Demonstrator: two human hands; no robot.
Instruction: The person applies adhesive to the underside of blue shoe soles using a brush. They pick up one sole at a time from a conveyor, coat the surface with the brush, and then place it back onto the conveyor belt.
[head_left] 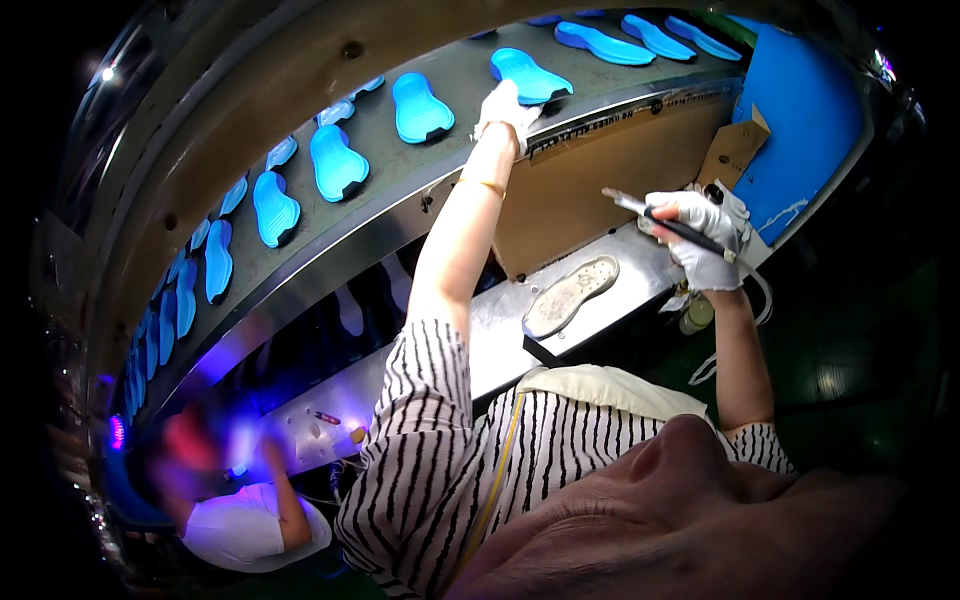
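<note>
My left hand (507, 118), in a white glove, reaches up to the conveyor belt. Its fingers are closed on the near end of a blue shoe sole (530, 76) with a dark edge. My right hand (702, 238), gloved with bare fingertips showing, grips a slim black-handled brush (690, 232). The brush's narrow tip points up and left, and a white tube trails behind my right hand. Below and between my hands, a whitish shoe sole (571, 297) rests on the metal shelf (488, 335).
More blue soles (422, 107) lie spaced along the curving belt (385, 160). A brown cardboard panel (610, 175) stands under the belt edge, and a blue panel (800, 115) at right. A small jar (697, 315) sits by my right wrist. Another person (255, 525) works at lower left.
</note>
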